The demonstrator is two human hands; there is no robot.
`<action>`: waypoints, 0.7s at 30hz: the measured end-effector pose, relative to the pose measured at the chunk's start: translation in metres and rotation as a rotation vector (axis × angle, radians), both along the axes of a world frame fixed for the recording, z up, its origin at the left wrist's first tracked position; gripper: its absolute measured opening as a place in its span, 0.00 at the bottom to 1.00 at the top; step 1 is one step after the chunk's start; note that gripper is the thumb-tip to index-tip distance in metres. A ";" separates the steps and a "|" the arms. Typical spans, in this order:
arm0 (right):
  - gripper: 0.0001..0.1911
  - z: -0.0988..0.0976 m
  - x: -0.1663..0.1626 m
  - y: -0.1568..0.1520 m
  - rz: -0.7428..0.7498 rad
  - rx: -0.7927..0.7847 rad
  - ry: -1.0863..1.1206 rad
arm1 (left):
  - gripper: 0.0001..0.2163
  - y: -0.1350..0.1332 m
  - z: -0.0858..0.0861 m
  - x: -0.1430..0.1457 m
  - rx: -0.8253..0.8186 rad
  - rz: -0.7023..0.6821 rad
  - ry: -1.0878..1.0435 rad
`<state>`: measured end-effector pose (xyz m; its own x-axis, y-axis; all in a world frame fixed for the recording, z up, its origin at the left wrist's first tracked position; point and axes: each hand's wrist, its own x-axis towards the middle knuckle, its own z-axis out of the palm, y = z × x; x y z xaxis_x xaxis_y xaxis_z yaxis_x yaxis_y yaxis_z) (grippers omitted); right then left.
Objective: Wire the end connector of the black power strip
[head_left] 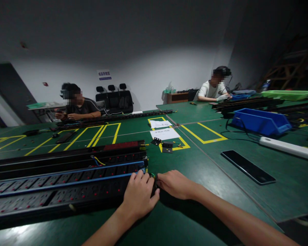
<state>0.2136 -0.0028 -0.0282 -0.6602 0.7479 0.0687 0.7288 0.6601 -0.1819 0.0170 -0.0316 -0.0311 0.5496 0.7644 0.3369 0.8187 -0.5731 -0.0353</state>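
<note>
A long black power strip [92, 192] with a row of sockets and small red switches lies along the near left of the table. Over its right end rests my left hand [139, 193], fingers curled down around the end and the thumb on the near side. My right hand [176, 183] is closed just beyond that end, its fingertips pinched against the end face. Whatever those fingertips hold is too small and covered to make out. Beside the strip's end, a bit of green-yellow wire shows between my hands.
More black strips [66, 159] lie behind. Small black brackets [166, 147] and paper sheets [165, 133] sit ahead on the green table [195, 153]. To the right are a phone [247, 166], a white extension strip [287, 147] and a blue bin [260, 122]. Two people sit across.
</note>
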 end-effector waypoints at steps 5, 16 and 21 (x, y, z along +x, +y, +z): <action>0.11 -0.003 0.001 0.001 0.000 0.007 0.006 | 0.11 0.000 -0.001 0.000 0.002 0.000 0.005; 0.10 -0.003 0.002 0.001 -0.009 -0.010 0.008 | 0.11 0.000 0.002 0.001 -0.010 -0.003 0.005; 0.11 -0.001 0.002 0.000 -0.016 -0.026 0.008 | 0.12 0.000 0.003 0.001 -0.017 -0.003 0.005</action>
<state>0.2153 -0.0026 -0.0291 -0.6475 0.7601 0.0550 0.7377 0.6433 -0.2048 0.0182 -0.0318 -0.0276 0.5540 0.7682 0.3208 0.8166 -0.5764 -0.0298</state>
